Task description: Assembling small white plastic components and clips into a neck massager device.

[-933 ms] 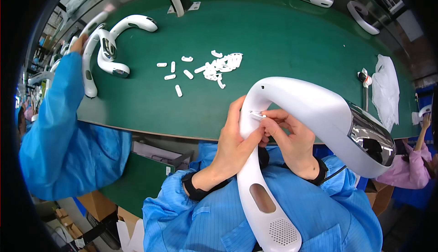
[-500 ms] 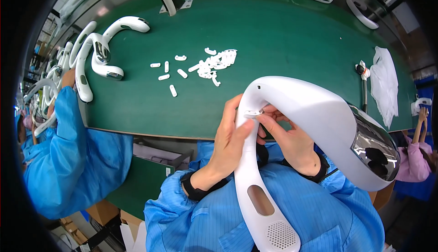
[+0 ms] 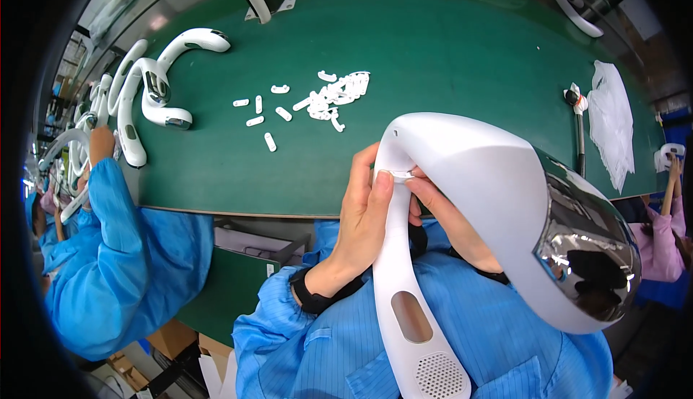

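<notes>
A large white curved neck-band device [image 3: 469, 150] is held up in front of my chest, its glossy dark-and-chrome end at the right and its arm with a round hole grille hanging down. My left hand [image 3: 361, 218] is closed around the inner bend, the thumb pressing by a small white plastic piece [image 3: 401, 175] that sits against the band. On the other side of that piece, the thumb of my right hand [image 3: 456, 218] touches its end. The right fingers are partly hidden behind the device.
Small white plastic pieces [image 3: 336, 96] lie in a pile on the green table [image 3: 447, 59], several apart to its left. More white curved devices [image 3: 155, 85] stand at left beside a co-worker's blue sleeve [image 3: 119, 211]. At right are a black-handled tool [image 3: 580, 128] and white plastic bag [image 3: 610, 124].
The device has tilted, its glossy end swinging lower and larger in view. My left thumb has moved up to the small piece, and my right hand is more covered by the device.
</notes>
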{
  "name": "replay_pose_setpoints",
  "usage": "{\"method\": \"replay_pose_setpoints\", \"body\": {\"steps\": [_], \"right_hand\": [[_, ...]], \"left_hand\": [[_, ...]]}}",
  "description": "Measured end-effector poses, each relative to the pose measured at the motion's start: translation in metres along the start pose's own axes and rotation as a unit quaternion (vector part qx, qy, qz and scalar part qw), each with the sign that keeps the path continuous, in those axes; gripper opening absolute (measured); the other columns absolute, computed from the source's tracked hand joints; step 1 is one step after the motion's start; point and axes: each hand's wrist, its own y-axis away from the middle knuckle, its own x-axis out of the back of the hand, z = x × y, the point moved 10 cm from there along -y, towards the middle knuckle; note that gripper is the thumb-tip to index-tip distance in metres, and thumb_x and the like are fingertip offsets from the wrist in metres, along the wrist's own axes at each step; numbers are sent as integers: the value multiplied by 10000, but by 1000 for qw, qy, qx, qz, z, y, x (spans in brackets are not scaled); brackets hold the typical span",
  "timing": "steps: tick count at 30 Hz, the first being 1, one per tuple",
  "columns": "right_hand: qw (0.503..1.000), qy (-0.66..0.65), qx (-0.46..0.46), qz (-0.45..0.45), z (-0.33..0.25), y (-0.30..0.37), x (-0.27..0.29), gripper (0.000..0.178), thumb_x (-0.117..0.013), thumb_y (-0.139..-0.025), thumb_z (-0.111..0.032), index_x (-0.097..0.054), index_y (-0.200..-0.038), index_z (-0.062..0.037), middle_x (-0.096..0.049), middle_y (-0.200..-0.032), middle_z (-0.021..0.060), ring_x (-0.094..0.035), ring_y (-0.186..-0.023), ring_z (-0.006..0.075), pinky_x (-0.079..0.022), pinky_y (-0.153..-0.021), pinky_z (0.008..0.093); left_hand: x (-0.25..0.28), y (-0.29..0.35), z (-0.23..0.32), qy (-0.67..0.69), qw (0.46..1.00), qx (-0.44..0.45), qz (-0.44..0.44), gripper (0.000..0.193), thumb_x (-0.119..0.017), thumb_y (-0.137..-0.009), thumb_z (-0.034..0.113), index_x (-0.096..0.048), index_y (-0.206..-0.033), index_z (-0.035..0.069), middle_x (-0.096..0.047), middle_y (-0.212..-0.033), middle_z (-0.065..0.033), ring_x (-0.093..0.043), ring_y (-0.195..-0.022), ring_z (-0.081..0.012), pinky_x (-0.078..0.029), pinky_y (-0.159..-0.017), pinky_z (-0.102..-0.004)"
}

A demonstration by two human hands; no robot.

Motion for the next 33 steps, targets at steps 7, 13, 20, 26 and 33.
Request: {"method": "replay_pose_setpoints", "body": {"steps": [7, 13, 20, 26, 33], "right_hand": [[978, 84, 189, 27, 8, -2, 2, 315, -695, -767, -35, -613, -1068, 8, -636, -963, 124, -630, -832, 241, -515, -711, 331], [989, 59, 129, -37, -2, -6, 10, 418, -699, -758, -33, -567, -1150, 17, -631, -1027, 122, -616, -918, 207, -500, -794, 327], [998, 19, -63, -18, 1, -14, -10, 195, -662, -869, -84, -628, -1031, 19, -646, -883, 72, -615, -802, 133, -497, -696, 267], [987, -121, -65, -82, 45, -7, -18, 273, -616, -904, -101, -558, -1133, 37, -610, -941, 82, -576, -855, 151, -472, -795, 297], [975, -171, -55, -127, 29, -23, -13, 271, -599, -917, -121, -562, -1149, 15, -663, -950, 72, -619, -883, 151, -484, -820, 277]], "left_hand": [[7, -1, -4, -6, 1000, -13, 20, 448, -378, -1022, 322, -308, -1344, 18, -604, -847, -109, -610, -653, -138, -532, -577, -274], [8, 1, -4, -30, 999, -30, -10, 420, -385, -1022, 257, -300, -1343, -1, -617, -814, -104, -612, -663, -127, -512, -574, -247], [14, 1, 7, -117, 993, -23, 24, 375, -430, -999, 200, -364, -1301, -14, -634, -816, -103, -609, -585, -122, -502, -512, -246], [5, 1, 15, -140, 988, -50, 35, 351, -442, -988, 179, -389, -1272, -21, -641, -833, -109, -607, -580, -119, -502, -493, -246], [28, 8, -30, -98, 991, 81, 40, 348, -379, -1014, 217, -365, -1295, 13, -619, -813, -107, -584, -528, -131, -490, -474, -248]]}}
